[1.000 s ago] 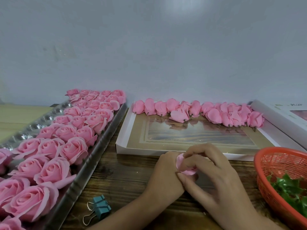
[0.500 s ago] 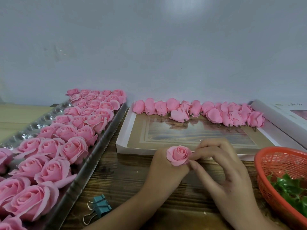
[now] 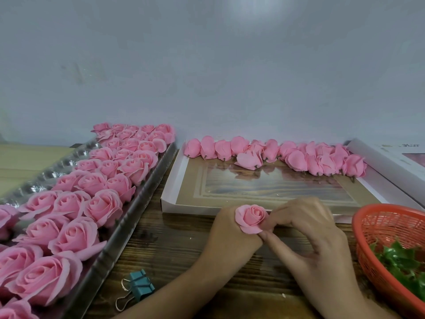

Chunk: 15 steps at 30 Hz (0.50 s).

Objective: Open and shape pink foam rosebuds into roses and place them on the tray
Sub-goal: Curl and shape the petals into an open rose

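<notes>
Left hand: the left hand (image 3: 232, 238) is being curled round the base of the rose (image 3: 251, 218), which is being held upright with its opened face turned up.
Right hand: the right hand (image 3: 317, 240) is being held against the left one, and an outer petal on the rose's right side is being pinched by its fingertips (image 3: 268, 224).
Hands together: both are being held close, meeting at the rose, above the front middle of the bench (image 3: 172, 249).
Rose: it is being held off the tray, just in front of the near rim of the box.
Box: a shallow white box (image 3: 171, 187) is being carried by the bench behind the hands. A row of closed buds (image 3: 276, 153) is being shown along its far edge, by the wall.
Tray: a silver tray (image 3: 128, 224) is being carried along the bench's left side. It is being filled with rows of opened roses (image 3: 69, 203), and shiny cups are being shown along its left rim.
Clip: a teal clip (image 3: 140, 286) is being shown near the bench's front edge, just beside the tray's right rim.
Basket: an orange basket (image 3: 368, 249) is being cut off by the frame at the bench's front right corner, and green leaves (image 3: 400, 261) are being held inside it.
</notes>
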### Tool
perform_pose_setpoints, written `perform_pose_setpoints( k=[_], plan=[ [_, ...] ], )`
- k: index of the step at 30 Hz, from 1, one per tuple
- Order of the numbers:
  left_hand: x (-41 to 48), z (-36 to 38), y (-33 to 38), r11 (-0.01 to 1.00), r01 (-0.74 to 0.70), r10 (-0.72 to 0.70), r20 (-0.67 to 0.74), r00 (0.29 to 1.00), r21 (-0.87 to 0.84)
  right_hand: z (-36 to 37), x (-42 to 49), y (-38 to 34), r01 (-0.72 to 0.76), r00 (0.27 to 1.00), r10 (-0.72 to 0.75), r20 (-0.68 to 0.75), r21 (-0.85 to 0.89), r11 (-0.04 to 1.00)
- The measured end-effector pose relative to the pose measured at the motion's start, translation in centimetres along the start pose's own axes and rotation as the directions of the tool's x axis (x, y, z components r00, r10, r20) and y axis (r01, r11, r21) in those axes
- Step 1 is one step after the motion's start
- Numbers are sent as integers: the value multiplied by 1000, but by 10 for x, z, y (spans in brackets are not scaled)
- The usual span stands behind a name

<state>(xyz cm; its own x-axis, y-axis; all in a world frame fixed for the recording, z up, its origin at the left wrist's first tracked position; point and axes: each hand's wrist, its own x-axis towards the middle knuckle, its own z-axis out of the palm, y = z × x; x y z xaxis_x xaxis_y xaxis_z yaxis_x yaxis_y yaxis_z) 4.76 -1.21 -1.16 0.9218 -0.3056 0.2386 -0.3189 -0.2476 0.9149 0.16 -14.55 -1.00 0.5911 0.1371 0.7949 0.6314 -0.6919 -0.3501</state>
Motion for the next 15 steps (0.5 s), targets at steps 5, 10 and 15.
perform_pose_setpoints(
  k=[5, 10, 15],
  plan=[
    [2, 1, -2, 997, 68, -68, 14, 998, 24, -3, -1, -2, 64, 998, -62, 21, -154, 986],
    [-2, 0, 0, 996, 85, -85, 7, 996, -29, -3, 3, -6, 174, 985, -171, 33, -227, 958],
    [-3, -4, 2, 995, 23, -26, -34, 999, -94, -1, 2, -5, 158, 982, -129, 140, -221, 962]
  ],
)
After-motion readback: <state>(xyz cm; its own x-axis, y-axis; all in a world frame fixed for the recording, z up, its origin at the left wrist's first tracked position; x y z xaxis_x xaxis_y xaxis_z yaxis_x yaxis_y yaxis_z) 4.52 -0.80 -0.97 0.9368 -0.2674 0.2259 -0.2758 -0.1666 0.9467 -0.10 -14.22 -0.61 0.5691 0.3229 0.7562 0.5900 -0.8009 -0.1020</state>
